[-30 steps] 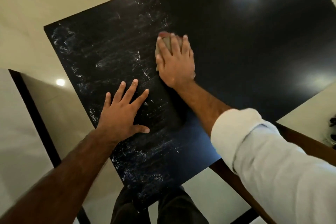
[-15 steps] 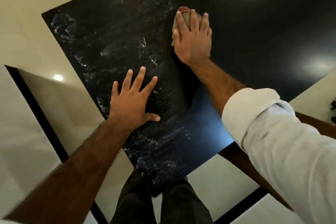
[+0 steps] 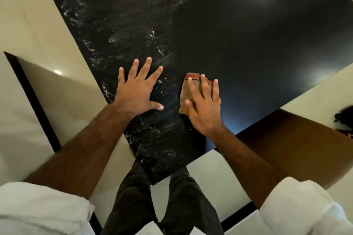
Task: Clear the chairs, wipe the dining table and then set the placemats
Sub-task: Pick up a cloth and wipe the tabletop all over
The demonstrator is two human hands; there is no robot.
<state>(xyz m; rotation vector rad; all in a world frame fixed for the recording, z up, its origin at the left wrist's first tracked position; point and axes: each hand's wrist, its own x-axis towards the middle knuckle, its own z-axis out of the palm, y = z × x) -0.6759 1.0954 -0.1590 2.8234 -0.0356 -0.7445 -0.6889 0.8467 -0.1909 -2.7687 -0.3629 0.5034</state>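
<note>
Your left hand (image 3: 137,91) lies flat on the streaked left side of the counter (image 3: 248,34), fingers (image 3: 147,66) spread, holding nothing. Your right hand (image 3: 205,108), fingers straight, presses the cloth (image 3: 186,91), just pulled back from mid-counter toward the near edge (wiping unfinished, placemats wait). Your left hand covers streaks (image 3: 114,40); a brown surface (image 3: 296,139) sits past the right edge.

Left hand (image 3: 136,94) on the table (image 3: 248,44), left of right hand (image 3: 205,109) on cloth (image 3: 186,91).
</note>
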